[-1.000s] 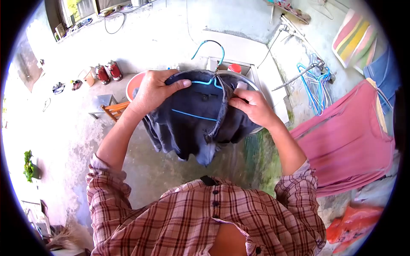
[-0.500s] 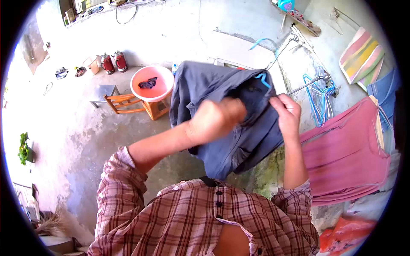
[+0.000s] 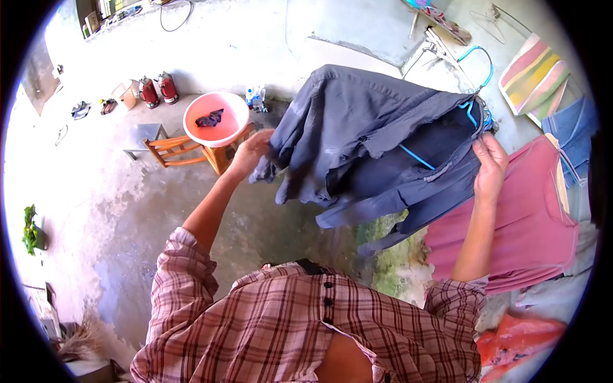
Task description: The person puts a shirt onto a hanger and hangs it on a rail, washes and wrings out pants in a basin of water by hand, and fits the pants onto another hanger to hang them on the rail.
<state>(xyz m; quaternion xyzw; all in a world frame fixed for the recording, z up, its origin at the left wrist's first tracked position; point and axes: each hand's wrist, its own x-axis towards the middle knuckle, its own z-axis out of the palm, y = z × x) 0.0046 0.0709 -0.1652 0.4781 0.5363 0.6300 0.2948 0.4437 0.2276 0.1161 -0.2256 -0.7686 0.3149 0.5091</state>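
Note:
A dark blue-grey shirt [image 3: 377,96] hangs stretched out in front of me on a blue hanger [image 3: 418,157], whose hook rises at the upper right. My right hand [image 3: 490,167] is closed on the shirt's collar beside the hanger. At the shirt's left edge, my left hand [image 3: 254,153] has its fingers closed on the dark cloth. The front of the shirt gapes, and the hanger's bar shows inside. The sleeves and lower edges hang loose below.
A pink basin [image 3: 237,115] holding a dark cloth stands on a wooden chair [image 3: 172,150] at the left. Red flasks [image 3: 167,88] stand by the wall. Pink clothing [image 3: 511,217], a striped towel [image 3: 533,76] and several hangers are on the right.
The shirt was bunched and is now spread sideways, tilted up to the right. My right hand has moved right with the collar; my left hand has moved left to the shirt's far edge.

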